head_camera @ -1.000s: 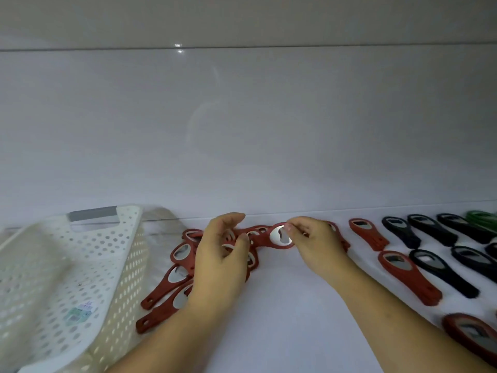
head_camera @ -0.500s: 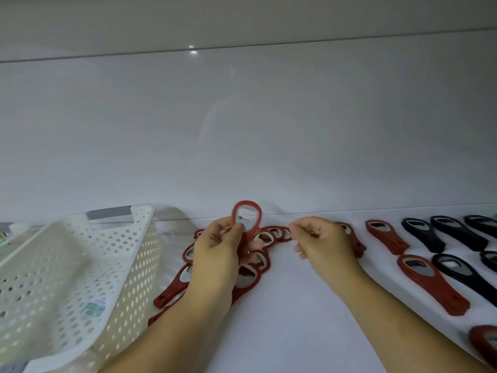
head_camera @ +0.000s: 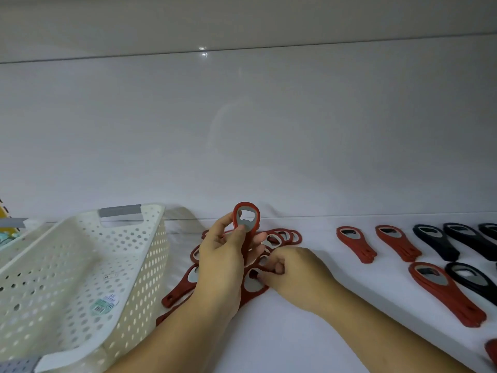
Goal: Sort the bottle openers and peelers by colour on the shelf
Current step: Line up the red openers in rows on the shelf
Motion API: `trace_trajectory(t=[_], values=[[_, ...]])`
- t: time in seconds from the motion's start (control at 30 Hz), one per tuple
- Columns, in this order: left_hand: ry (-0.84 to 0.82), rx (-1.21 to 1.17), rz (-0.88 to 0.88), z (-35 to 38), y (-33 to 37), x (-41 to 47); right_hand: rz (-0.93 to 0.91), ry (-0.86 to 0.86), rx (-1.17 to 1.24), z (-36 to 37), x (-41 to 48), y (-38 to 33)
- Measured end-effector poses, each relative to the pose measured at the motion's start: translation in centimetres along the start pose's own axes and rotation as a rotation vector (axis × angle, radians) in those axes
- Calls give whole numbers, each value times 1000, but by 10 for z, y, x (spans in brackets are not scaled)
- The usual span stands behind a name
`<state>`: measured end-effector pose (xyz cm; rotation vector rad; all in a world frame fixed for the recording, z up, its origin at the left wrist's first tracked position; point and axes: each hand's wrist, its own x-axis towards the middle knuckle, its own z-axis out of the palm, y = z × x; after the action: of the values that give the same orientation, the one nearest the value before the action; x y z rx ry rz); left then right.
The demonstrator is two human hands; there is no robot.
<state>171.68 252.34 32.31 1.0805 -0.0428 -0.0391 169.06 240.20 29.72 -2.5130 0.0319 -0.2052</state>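
Note:
My left hand (head_camera: pixel 223 262) grips a red bottle opener (head_camera: pixel 247 215) upright, its metal head sticking up above my fingers. Under and around it lies a loose pile of red openers (head_camera: pixel 282 236) on the white shelf (head_camera: pixel 295 332). My right hand (head_camera: pixel 295 275) is curled low over the pile and pinches another red opener (head_camera: pixel 254 284) lying flat there. To the right, red openers (head_camera: pixel 355 243) lie in rows, with black openers (head_camera: pixel 435 242) beyond them.
A white perforated basket (head_camera: pixel 80 265) with a grey handle stands at the left, close to the pile. The shelf's white back wall rises right behind the openers. One more red opener (head_camera: pixel 492 351) shows at the lower right edge.
My left hand has lifted one red opener up out of the pile and holds it upright. My right hand has come down from the pile's far side onto its near part.

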Motion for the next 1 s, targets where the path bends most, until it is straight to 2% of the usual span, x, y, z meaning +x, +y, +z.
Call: trace_trajectory(t=[0.13, 0.23, 0.33, 0.4, 0.53, 0.6, 0.67, 0.73, 0.83, 1.0], values=[[13, 13, 1, 0, 0, 2, 104, 16, 304, -9, 5, 7], [21, 82, -3, -2, -2, 5, 191, 100, 650, -26, 4, 14], [-47, 159, -77, -3, -5, 5, 242, 145, 993, -39, 1, 18], [-148, 198, -124, -1, -5, 2, 229, 147, 1067, -40, 0, 18], [-340, 270, -132, 1, -4, -7, 207, 176, 1059, -31, -1, 13], [-370, 282, -131, 1, -4, -7, 205, 190, 1074, -30, 0, 11], [-333, 258, -113, 2, -2, -7, 194, 214, 1145, -30, 0, 11], [-217, 160, -62, 4, 0, -5, 181, 254, 1053, -27, 1, 12], [-26, 18, 39, 2, 4, 1, 105, 274, 528, -13, 5, 22], [65, -18, 56, -2, 6, 1, -181, 21, -19, 7, 7, 17]])
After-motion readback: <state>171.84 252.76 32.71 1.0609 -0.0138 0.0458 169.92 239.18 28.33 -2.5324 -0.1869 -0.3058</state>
